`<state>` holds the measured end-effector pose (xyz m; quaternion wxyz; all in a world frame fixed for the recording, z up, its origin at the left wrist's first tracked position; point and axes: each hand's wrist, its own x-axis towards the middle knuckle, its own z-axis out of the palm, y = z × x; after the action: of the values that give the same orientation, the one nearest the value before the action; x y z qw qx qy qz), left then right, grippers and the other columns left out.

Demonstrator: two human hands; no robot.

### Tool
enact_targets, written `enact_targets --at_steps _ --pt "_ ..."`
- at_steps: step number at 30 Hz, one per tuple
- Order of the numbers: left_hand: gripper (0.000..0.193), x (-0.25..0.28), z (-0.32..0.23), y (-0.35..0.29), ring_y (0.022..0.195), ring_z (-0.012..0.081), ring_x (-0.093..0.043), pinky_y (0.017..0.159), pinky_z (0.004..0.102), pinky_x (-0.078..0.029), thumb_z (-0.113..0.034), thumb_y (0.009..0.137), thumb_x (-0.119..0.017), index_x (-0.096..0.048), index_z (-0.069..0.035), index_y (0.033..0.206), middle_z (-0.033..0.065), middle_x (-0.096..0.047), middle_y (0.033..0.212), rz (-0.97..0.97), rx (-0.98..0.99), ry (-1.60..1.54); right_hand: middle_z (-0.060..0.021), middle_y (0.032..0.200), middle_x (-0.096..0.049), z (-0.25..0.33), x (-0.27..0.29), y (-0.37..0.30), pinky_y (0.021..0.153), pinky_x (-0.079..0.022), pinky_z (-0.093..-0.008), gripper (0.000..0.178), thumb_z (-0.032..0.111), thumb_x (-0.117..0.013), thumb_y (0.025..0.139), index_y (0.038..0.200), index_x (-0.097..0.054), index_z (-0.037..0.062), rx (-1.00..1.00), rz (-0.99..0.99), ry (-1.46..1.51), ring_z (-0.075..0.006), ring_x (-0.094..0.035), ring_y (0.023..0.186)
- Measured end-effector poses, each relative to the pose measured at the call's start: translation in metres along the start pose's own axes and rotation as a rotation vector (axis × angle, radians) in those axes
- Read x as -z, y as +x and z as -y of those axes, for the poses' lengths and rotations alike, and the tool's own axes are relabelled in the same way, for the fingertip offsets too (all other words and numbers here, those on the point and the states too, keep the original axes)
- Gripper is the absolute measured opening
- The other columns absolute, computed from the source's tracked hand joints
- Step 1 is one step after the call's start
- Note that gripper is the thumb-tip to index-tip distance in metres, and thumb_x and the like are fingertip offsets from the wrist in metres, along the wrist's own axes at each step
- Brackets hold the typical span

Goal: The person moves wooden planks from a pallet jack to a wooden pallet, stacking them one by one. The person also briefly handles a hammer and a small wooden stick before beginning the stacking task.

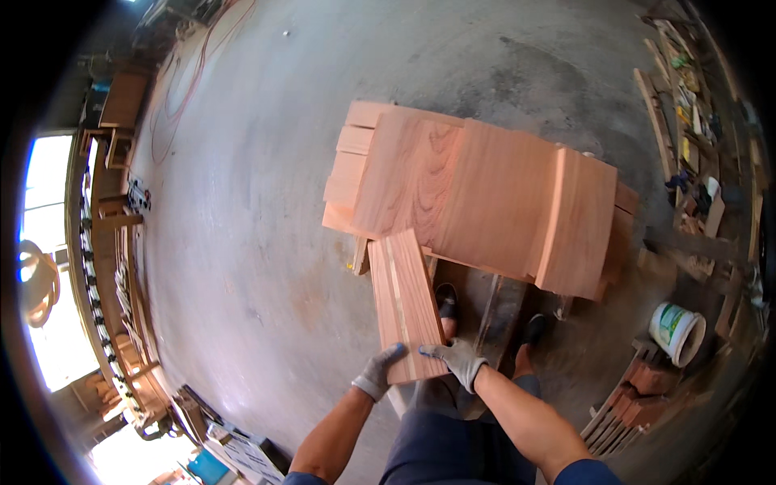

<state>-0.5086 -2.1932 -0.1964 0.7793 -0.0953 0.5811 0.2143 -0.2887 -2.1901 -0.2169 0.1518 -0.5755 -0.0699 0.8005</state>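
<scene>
A reddish wooden board with a pale stripe along its length lies between my two gloved hands. My left hand grips its near left corner, thumb on the top face. On the near right side my right hand is closed around the edge, its thumb also on top. Both gloves are grey with bluish fingertips, and the fingers under the board are hidden. The board's far end overlaps the near left edge of some wide wooden panels; whether it touches them I cannot tell. Narrower planks show under the panels' left end.
Dark supports stand under the panels, close to my legs. A white bucket lies tilted at the right, above reddish wood blocks. Scrap timber lines the right wall. A red hose runs along the concrete floor at far left.
</scene>
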Motion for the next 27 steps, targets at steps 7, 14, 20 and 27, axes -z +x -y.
enact_targets --at_steps 7,14,20,27 --pt "0.063 -0.089 0.08 -0.071 0.107 0.0305 -0.064 0.094 0.0475 -0.053 -0.03 0.083 -0.074 -0.049 -0.004 0.134 0.0138 -0.063 0.119 -0.137 0.163 0.06 -0.0147 0.11 -0.07 -0.061 0.053 -0.102 0.084 -0.056 -0.0358 0.049 0.028 -0.078 0.083 0.119 -0.062 -0.0018 -0.328 0.092 0.66 -0.0231 -0.068 0.097" --pt "0.071 -0.17 0.219 -0.058 0.11 0.0348 -0.063 0.095 0.0482 -0.053 -0.02 0.082 -0.075 -0.041 -0.006 0.142 0.017 -0.06 0.125 0.145 0.041 0.52 -0.014 0.119 -0.067 -0.204 0.152 -0.201 0.092 -0.053 -0.0356 0.061 0.028 -0.08 0.082 0.13 -0.054 -0.0006 -0.15 0.081 1.078 -0.0228 -0.066 0.106" --pt "0.055 -0.249 0.323 -0.044 0.109 0.0335 -0.062 0.095 0.0473 -0.053 -0.015 0.086 -0.07 -0.049 -0.005 0.136 0.0153 -0.063 0.12 0.017 0.456 0.796 -0.0157 0.121 -0.063 -0.335 0.196 -0.24 0.09 -0.054 -0.0414 0.069 0.03 -0.08 0.082 0.137 -0.047 0.0053 0.194 0.046 1.484 -0.0266 -0.065 0.105" --pt "0.052 -0.326 0.434 -0.001 0.099 0.0323 -0.067 0.087 0.0446 -0.058 -0.02 0.086 -0.073 -0.052 0.002 0.128 0.0168 -0.066 0.114 0.079 0.77 1.12 -0.0118 0.126 -0.062 -0.381 0.233 -0.324 0.094 -0.053 -0.0476 0.053 0.036 -0.072 0.087 0.13 -0.057 0.0085 0.597 -0.044 1.723 -0.0289 -0.061 0.114"
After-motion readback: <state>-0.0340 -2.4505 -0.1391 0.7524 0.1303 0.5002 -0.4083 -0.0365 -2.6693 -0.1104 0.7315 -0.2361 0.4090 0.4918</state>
